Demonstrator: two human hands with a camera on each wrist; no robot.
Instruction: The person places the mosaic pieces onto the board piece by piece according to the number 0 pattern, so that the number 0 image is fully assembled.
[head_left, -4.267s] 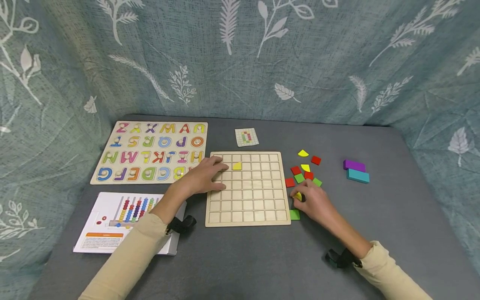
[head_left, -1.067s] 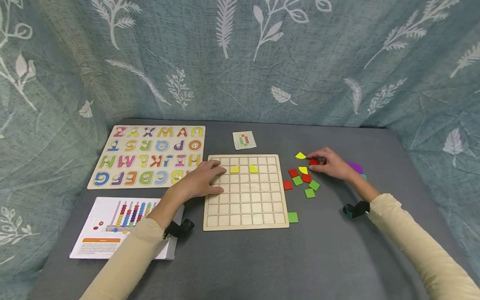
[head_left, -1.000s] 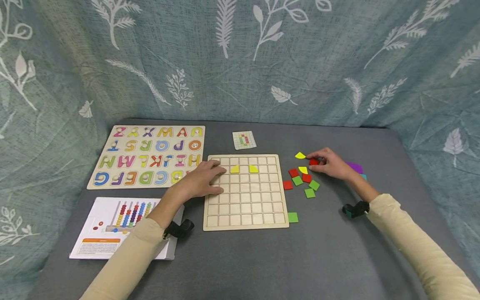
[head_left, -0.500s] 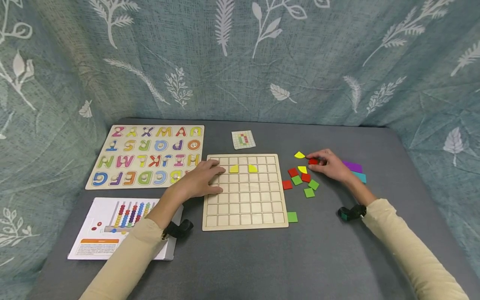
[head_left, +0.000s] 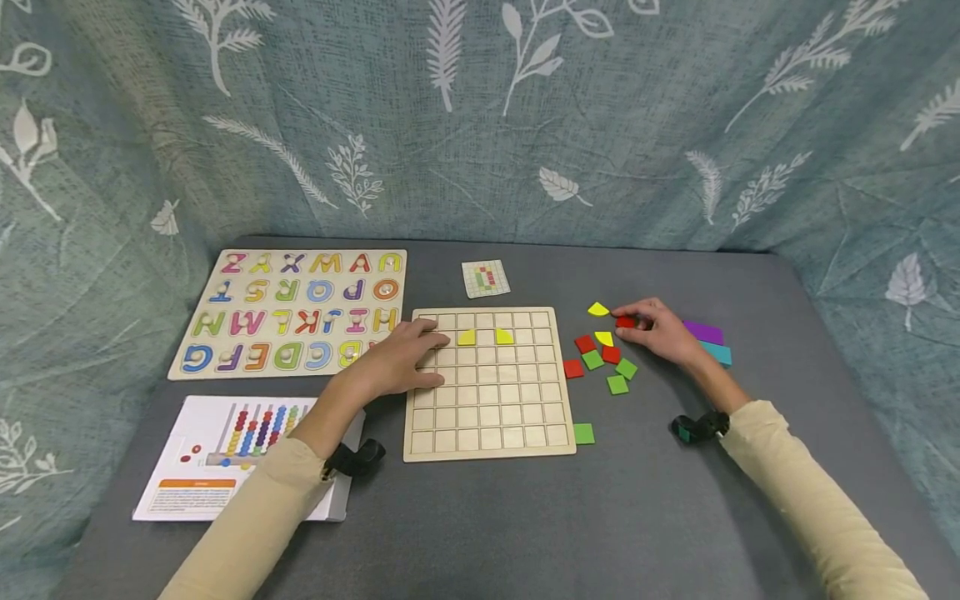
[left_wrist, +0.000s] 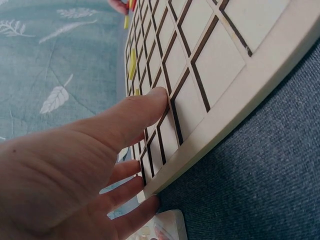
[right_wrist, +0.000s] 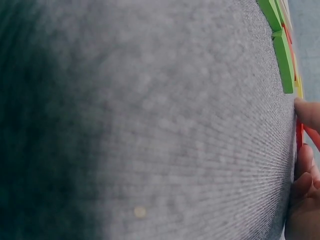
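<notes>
Red tile (head_left: 625, 322) sits right of the board (head_left: 489, 395), pinched in my right hand (head_left: 660, 332), left hand (head_left: 400, 357) spread over the board's edge; I'd lift level, missing the nearby yellow piece (head_left: 597, 309).

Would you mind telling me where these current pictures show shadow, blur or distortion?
Head: mostly sharp, with a soft shadow on the grey tabletop beside the right sleeve; left wrist: the gridded wooden board slants steeply; right wrist: the grey tabletop is blurred, with a dark green area at left and crisper green tiles.
</notes>
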